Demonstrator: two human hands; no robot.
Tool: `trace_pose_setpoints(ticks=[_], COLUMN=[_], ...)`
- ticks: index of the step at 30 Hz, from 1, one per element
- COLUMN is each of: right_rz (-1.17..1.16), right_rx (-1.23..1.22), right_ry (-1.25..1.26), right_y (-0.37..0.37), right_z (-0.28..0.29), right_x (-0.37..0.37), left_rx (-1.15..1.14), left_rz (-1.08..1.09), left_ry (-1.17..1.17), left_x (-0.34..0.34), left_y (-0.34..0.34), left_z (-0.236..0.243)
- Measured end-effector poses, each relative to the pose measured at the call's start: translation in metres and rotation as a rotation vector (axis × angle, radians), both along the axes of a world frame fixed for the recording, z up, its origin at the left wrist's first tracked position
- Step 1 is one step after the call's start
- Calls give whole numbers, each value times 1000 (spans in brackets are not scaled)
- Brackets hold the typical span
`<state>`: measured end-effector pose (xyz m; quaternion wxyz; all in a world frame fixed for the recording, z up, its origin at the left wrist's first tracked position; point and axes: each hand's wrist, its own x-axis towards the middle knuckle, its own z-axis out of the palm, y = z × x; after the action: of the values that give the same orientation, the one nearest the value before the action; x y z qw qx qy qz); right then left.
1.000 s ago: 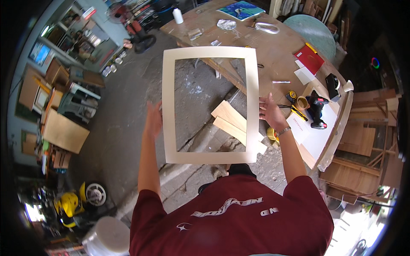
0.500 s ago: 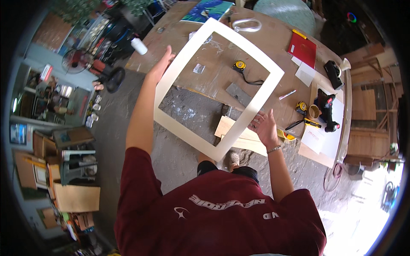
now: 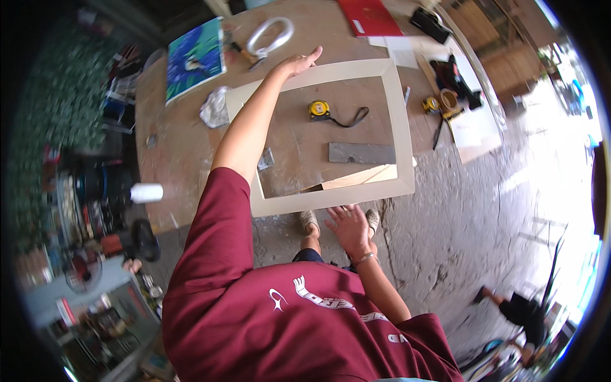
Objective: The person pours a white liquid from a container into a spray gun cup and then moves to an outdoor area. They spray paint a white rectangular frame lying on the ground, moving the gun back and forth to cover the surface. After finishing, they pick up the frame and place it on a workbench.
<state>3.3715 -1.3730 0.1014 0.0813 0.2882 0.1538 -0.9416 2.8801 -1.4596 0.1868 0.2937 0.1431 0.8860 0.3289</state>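
A cream-white rectangular frame [image 3: 402, 130] with mitred corners is in front of me, seen over the table's near part. My left hand [image 3: 299, 63] grips its far bar, the thumb pointing away and the other fingers partly hidden. At the near bar my right hand [image 3: 350, 228] is open, fingers spread, fingertips close against the outer edge; contact is hard to tell. Through the frame's opening show a yellow tape measure [image 3: 319, 110] with a black strap, a flat grey bar [image 3: 361, 153] and pale wood pieces [image 3: 359, 176].
On the brown table [image 3: 184, 149] lie a blue-green picture [image 3: 196, 58], a white looped object [image 3: 270, 35], a crumpled clear plastic piece [image 3: 215, 107] and a red folder [image 3: 369, 17]. To the right are a black power tool [image 3: 457, 81] and another tape measure [image 3: 431, 105].
The frame has turned clockwise, and my left hand has gone with it to the far side. My right hand has come to the near bar. The whole view has swung round.
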Motion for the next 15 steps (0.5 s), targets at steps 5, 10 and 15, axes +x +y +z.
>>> trace_pose_setpoints(ticks=[5,10,15], right_rz=[-203,-233,-277], right_rx=[-129,-227,-359], right_ry=[-12,-59,-34], right_y=[-91,-145,-176], right_z=[-17,-14,-30], right_x=[-17,-55,-78], left_rx=[-72,-141,-235], left_rz=[-241,-447,-585], left_ry=[133,240,276], left_x=[-17,13,50], left_y=[97,156,177], left_z=[-43,-66,-75])
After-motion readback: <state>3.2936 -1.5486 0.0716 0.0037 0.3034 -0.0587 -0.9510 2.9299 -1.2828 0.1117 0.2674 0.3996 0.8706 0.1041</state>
